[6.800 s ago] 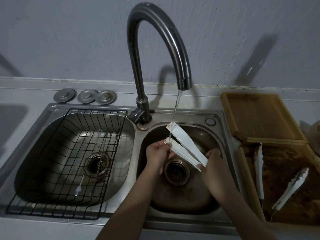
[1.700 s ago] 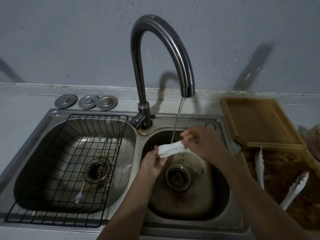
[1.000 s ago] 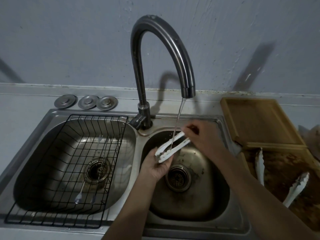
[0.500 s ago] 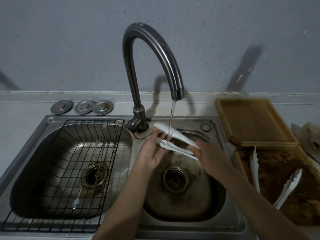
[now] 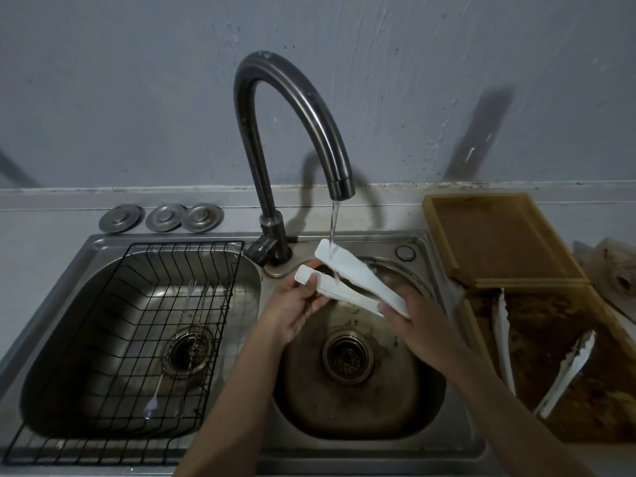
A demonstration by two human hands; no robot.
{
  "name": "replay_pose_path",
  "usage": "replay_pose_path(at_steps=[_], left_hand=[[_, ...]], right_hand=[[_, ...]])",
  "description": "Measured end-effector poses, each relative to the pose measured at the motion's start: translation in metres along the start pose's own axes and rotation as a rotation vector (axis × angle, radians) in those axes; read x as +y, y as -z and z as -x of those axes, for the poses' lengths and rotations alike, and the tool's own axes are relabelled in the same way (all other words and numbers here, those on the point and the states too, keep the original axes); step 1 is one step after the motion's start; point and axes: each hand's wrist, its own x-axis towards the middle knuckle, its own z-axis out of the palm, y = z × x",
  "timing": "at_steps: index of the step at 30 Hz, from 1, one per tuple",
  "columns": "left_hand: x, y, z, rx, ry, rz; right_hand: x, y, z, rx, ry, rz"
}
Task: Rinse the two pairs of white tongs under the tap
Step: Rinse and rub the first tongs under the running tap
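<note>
Both my hands, left (image 5: 292, 309) and right (image 5: 425, 330), grasp the white tongs (image 5: 351, 282) above the right basin (image 5: 426, 401); my right palm hides the hinge.

Grey countertop (image 5: 44, 242) w/ a steel double sink (image 5: 418, 242) set in it. 3 round metal sink plugs (image 5: 161, 217) lie in a row on the counter behind the left basin, the right two touching. Right of the sink, a wooden tray (image 5: 495, 235) sits on the counter, w/ a stained brown tray (image 5: 568, 339) just in front of it.
</note>
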Motion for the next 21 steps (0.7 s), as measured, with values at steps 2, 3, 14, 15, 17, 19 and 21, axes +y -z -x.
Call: replay_pose_path(at_steps=[2,3,14,15,17,19,21], left_hand=[[-0.002,0.001,0.000,0.049,-0.018,-0.002],[-0.003,0.001,0.000,0.059,-0.017,0.007],[0.005,-0.003,0.013,-0.134,0.157,0.040],[0.006,-0.004,0.014,-0.165,0.144,0.046],[0.006,-0.007,0.016,-0.232,0.120,0.088],[0.005,-0.011,0.016,-0.238,0.106,0.089],[0.003,-0.015,0.015,-0.142,0.097,0.002]], right_hand=[[-0.002,0.001,0.001,-0.115,0.002,-0.038],[-0.004,0.000,0.001,-0.178,0.003,-0.066],[-0.016,0.001,0.010,-0.417,-0.054,-0.372],[-0.016,0.002,0.011,-0.418,-0.061,-0.388],[-0.016,0.005,0.011,-0.409,-0.087,-0.435],[-0.017,0.008,0.011,-0.392,-0.128,-0.497],[-0.015,0.011,0.011,-0.377,-0.166,-0.540]])
